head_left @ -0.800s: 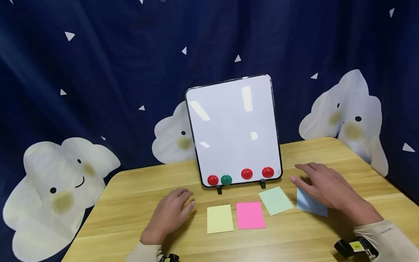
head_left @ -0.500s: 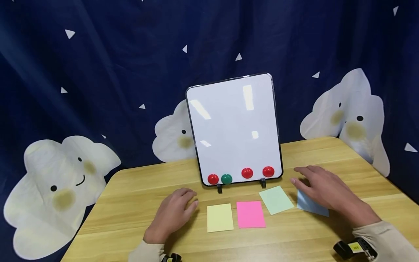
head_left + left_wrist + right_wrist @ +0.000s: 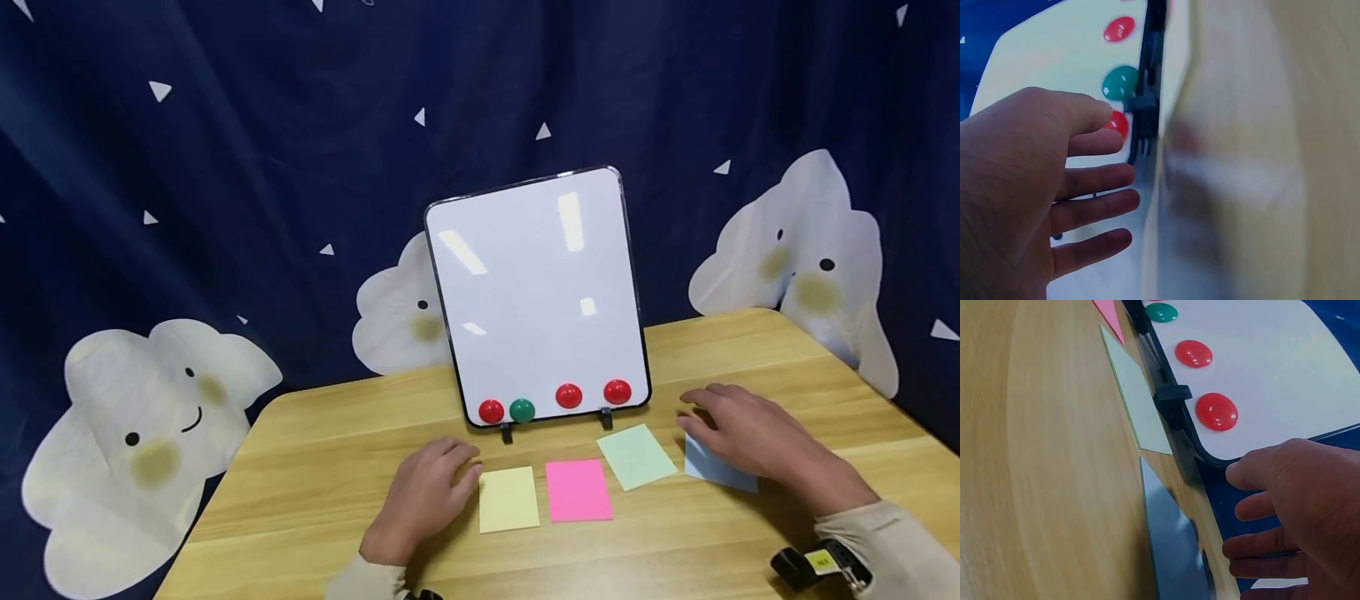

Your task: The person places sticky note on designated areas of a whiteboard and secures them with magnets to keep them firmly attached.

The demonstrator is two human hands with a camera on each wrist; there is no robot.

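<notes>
My left hand hovers with relaxed fingers just left of the yellow sticky-note pad, holding nothing. Above the blue sticky-note pad, partly covering it in the head view, hangs my right hand, its fingers loose and without anything in them. Between the hands lie the pink sticky-note pad and the tilted pale green pad. A whiteboard stands behind them. Along its bottom edge sit a green magnet and three red magnets, the rightmost red magnet being nearest my right hand.
Small black feet hold up the whiteboard; one foot shows in the right wrist view. The wooden table ends at a dark blue curtain printed with clouds and triangles.
My left hand has moved right, closer to the yellow pad. The right hand has barely shifted above the blue pad. The pads, magnets and whiteboard stay in place.
</notes>
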